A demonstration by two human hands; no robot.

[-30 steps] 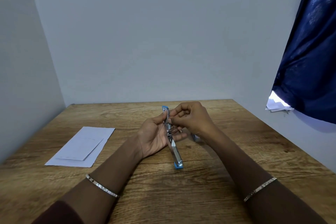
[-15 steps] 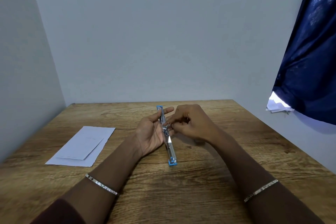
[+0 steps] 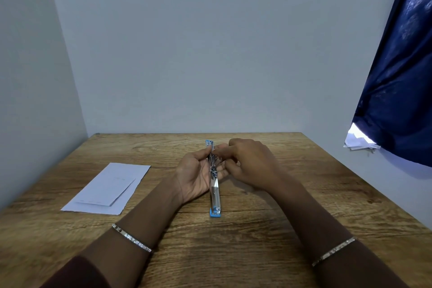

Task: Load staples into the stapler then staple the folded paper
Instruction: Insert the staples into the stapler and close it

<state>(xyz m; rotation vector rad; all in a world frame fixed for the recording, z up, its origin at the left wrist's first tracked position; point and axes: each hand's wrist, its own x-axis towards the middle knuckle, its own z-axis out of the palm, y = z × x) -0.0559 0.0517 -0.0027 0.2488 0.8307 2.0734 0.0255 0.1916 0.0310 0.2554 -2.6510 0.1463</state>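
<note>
The stapler (image 3: 215,194), silver metal with blue ends, lies swung open in a long straight line on the wooden table (image 3: 233,252). My left hand (image 3: 195,176) cradles its middle from the left, thumb on top and fingers curled beneath. My right hand (image 3: 249,162) comes in from the right and pinches a small metal piece, seemingly a staple strip (image 3: 218,158), at the stapler's far half. Its index fingertip rests on the open channel. The folded white paper (image 3: 108,188) lies flat to the left, apart from both hands.
Walls close off the table at the back and left. A dark blue curtain (image 3: 397,77) hangs at the right, with white papers (image 3: 358,141) below it, off the table's right edge.
The opened stapler has shifted slightly left and settled straighter on the table. My right hand's fingertips have moved up along its far half. The paper has not moved.
</note>
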